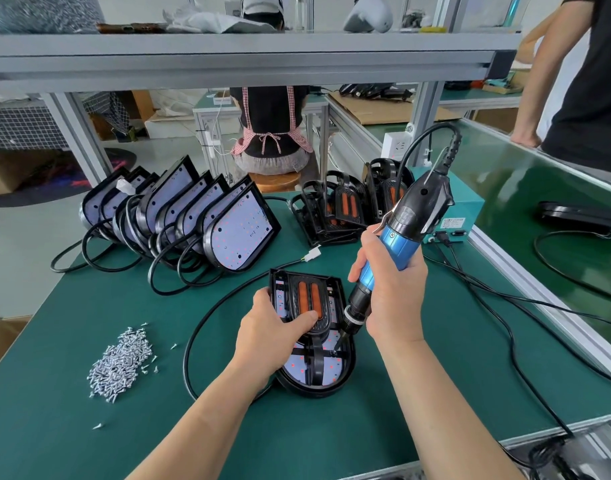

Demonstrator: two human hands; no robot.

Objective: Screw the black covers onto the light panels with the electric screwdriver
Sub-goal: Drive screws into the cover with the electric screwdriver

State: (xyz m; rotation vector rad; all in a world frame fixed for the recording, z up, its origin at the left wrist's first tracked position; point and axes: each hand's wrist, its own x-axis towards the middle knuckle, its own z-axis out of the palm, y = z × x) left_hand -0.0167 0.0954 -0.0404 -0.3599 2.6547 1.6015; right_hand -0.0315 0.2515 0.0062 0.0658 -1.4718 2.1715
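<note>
Black cover (306,303) under L hand (273,332) thumb-pinch; R hand (390,289) grips screwdriver (394,244).

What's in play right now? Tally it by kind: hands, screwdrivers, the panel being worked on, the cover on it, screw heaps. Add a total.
Hands: 2, left hand and right hand
electric screwdriver: 1
light panel: 1
black cover: 1
screw heap: 1
Total: 6
</note>
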